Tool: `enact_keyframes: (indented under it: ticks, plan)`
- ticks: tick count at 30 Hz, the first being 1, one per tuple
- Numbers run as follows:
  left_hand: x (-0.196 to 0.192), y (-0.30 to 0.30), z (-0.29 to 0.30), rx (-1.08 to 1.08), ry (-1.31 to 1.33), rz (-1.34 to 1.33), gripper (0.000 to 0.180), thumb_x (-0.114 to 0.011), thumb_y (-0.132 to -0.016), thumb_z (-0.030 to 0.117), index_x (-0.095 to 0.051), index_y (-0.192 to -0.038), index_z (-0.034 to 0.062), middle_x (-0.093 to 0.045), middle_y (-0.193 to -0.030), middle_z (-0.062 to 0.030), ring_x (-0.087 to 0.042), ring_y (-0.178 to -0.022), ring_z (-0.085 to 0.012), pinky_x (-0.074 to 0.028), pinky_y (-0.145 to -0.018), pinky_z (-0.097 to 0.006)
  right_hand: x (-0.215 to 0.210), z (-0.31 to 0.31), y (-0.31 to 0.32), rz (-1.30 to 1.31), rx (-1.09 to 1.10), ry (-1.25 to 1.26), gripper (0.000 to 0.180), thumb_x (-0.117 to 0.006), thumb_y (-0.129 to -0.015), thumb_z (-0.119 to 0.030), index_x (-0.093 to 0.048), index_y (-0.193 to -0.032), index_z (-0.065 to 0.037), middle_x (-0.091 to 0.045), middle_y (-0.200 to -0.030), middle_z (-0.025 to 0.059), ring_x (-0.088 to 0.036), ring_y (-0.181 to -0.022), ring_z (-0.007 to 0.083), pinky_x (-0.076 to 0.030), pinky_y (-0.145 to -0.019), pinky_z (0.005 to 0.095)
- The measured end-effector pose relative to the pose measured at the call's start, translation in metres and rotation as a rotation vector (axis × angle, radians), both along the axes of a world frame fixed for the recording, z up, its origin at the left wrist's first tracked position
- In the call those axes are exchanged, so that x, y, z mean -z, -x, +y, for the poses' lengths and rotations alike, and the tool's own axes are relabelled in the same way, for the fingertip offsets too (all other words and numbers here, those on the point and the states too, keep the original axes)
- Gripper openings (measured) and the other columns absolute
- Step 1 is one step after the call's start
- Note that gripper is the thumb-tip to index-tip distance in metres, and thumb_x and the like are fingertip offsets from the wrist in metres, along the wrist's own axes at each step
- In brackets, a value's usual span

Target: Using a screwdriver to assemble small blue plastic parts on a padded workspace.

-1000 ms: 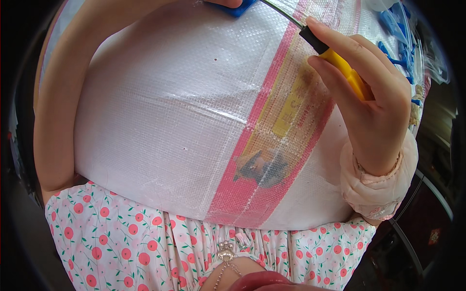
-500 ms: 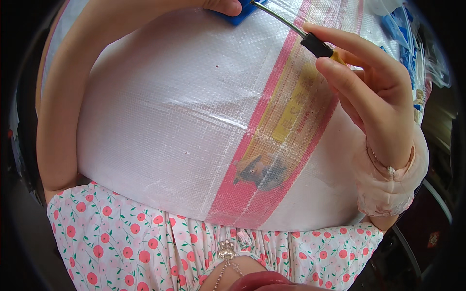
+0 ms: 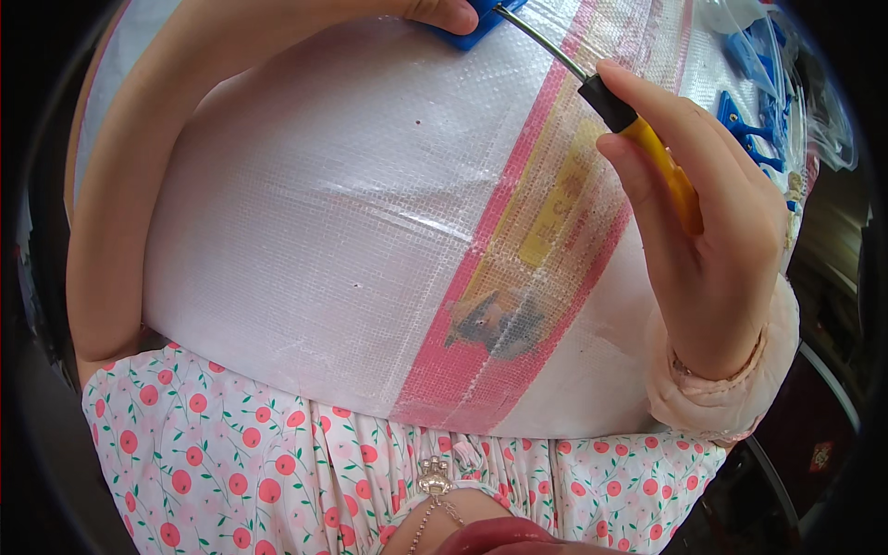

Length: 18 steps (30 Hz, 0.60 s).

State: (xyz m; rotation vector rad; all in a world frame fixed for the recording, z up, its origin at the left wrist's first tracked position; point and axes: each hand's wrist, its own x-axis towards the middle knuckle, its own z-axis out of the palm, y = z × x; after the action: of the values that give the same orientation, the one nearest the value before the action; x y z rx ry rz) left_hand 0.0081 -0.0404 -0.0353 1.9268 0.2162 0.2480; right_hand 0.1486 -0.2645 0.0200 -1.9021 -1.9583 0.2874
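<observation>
At the top edge, my left hand (image 3: 446,13) is closed on a blue plastic piece (image 3: 470,33), its thumb lying along it. The picture's edge cuts off the other fingers and much of the piece. My right hand (image 3: 708,185) grips a screwdriver (image 3: 659,157) with a yellow and black handle, thumb and index finger on either side of it. The metal shaft slants up and left, and its end meets the blue piece. I cannot tell what sits at the tip.
A white woven plastic sheet (image 3: 305,203) with a pink and yellow printed stripe covers the work surface. Several blue plastic parts (image 3: 740,125) lie at the far right, beside clear plastic bags (image 3: 823,120). The sheet's near edge meets my flowered clothing (image 3: 231,462).
My right hand has shifted down and rolled, so more of the yellow handle shows. The blue piece and my left thumb have moved slightly right.
</observation>
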Motion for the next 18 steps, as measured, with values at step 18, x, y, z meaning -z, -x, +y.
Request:
enact_keyframes:
  ticks: [18]
  plan:
    - [-0.01,-0.003,-0.003,-0.068,-0.19,0.069,0.023,-0.084,-0.07,0.005,-0.075,-0.091,0.0086,-0.072,-0.096,-0.0071,-0.066,-0.086,-0.0145,-0.055,-0.075,-0.025,0.002,-0.002,-0.017,1.321,0.515,0.527,0.036,-0.045,-0.104,-0.029,-0.048,-0.133,-0.009,-0.049,-0.078,0.002,-0.035,-0.039,0.0003,-0.028,-0.038,0.0121]
